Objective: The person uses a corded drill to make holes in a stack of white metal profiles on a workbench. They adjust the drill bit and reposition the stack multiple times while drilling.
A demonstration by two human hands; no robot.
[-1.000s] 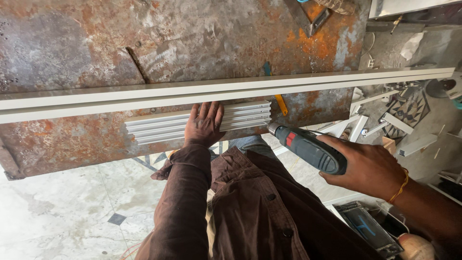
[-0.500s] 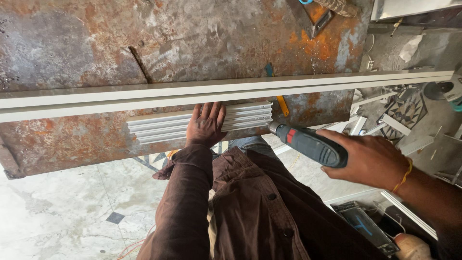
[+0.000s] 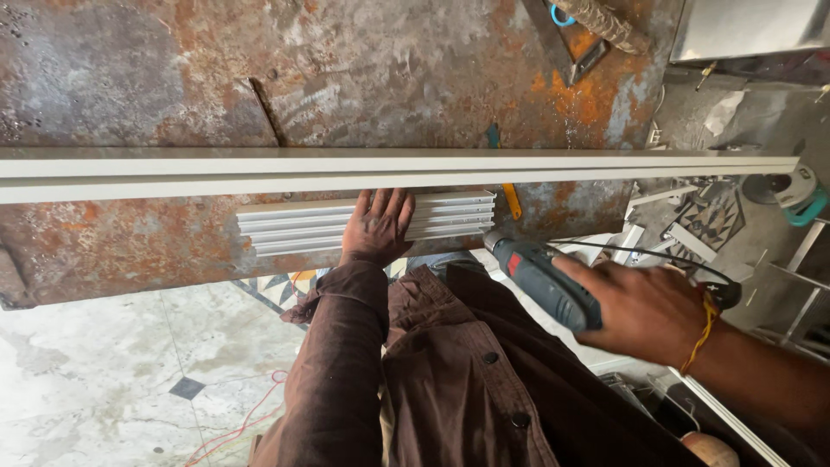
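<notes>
My left hand point(image 3: 378, 227) lies flat, fingers spread, on a short white ribbed metal section point(image 3: 285, 227) that rests on a rusty steel table point(image 3: 130, 78). Just beyond it a long white metal profile point(image 3: 398, 166) spans the table from left to right. My right hand point(image 3: 644, 307) grips a dark teal and grey power drill point(image 3: 540, 275) with a red switch. The drill's nose points at the right end of the ribbed section, close to it. My brown shirt sleeve covers the left wrist.
An orange-handled tool point(image 3: 512, 201) lies on the table by the ribbed section's right end. A clamp point(image 3: 588, 35) sits at the table's far right. White metal offcuts point(image 3: 692, 229) and a teal power tool point(image 3: 800, 195) lie on the floor at right. An orange cord point(image 3: 242, 424) crosses the tiled floor.
My right hand has brought the drill slightly left and closer to the ribbed section's right end. My left hand stays pressed on the section.
</notes>
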